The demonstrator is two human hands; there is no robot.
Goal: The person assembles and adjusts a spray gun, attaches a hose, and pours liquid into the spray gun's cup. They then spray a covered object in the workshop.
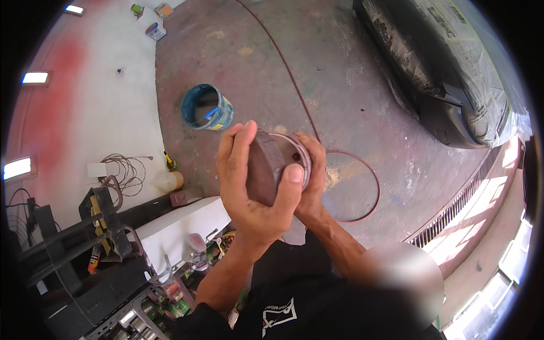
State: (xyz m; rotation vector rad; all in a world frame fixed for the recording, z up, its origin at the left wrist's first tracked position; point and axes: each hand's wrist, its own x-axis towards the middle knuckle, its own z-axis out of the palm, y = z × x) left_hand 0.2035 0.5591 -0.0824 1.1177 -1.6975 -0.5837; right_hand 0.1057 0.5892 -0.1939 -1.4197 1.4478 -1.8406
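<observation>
Both my hands are raised in front of my chest, over the floor. My left hand (250, 214) is closed around a dark grey-brown round piece (263, 175), its fingers over the far edge and its thumb on the near right. Against that piece stands a paler round disc (288, 146) with a light rim and a dark hole. My right hand (315, 170) grips the disc's right edge from behind. The two round pieces are tilted and touch; I cannot tell whether they are joined. My palms hide much of both.
A blue bucket (228, 113) with a blue-handled tool inside stands on the stained floor. A red hose (288, 62) curves across it. Right of me is a dark car part (447, 119) masked with plastic. A cluttered cart (113, 294) and a white box (181, 224) are at lower left.
</observation>
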